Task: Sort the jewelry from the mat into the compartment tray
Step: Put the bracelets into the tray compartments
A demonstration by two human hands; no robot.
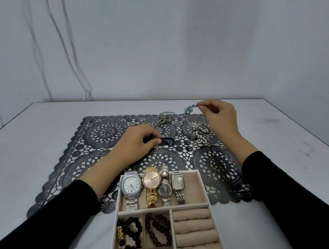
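Mat at our 12 o'clock. Our left grip pinches black hair tie; right grip, 1 o'clock, pinches charm bracelet. Tray, 6 o'clock, holds watches.

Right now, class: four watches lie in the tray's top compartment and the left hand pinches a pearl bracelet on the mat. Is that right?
Not a pearl bracelet: the head view shows the left hand pinching a black hair tie on the mat. The four watches are correct.
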